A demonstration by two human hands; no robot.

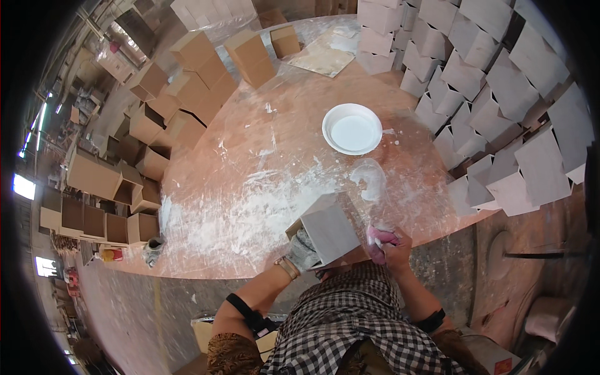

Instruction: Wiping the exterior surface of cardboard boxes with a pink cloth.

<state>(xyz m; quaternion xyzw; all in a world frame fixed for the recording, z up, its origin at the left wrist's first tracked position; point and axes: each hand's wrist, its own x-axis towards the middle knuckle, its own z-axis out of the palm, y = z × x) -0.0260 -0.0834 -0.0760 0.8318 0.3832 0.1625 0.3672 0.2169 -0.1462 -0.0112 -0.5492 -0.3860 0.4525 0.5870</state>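
My left hand [302, 252], in a grey knitted glove, reaches into the open end of a box [331, 230] and holds it at the table's near edge. The faces of this box that show are coated pale grey-white, while its inside is brown. Just right of the box, my bare right hand [400, 249] grips a pink sponge or wad of cloth [379, 242] with white smears on it; which of the two I cannot tell. Farther off stands a round white bowl [377, 122] holding something white. A wet whitish smear [370, 180] lies between bowl and box.
Plain brown boxes [195, 94] are piled along the table's left side. White-coated boxes [487, 115] rise in tall stacks on the right. At the back lies a stained flat board [322, 57]. A greyish crumpled item [152, 250] sits at the left front edge of the white-streaked table [250, 134].
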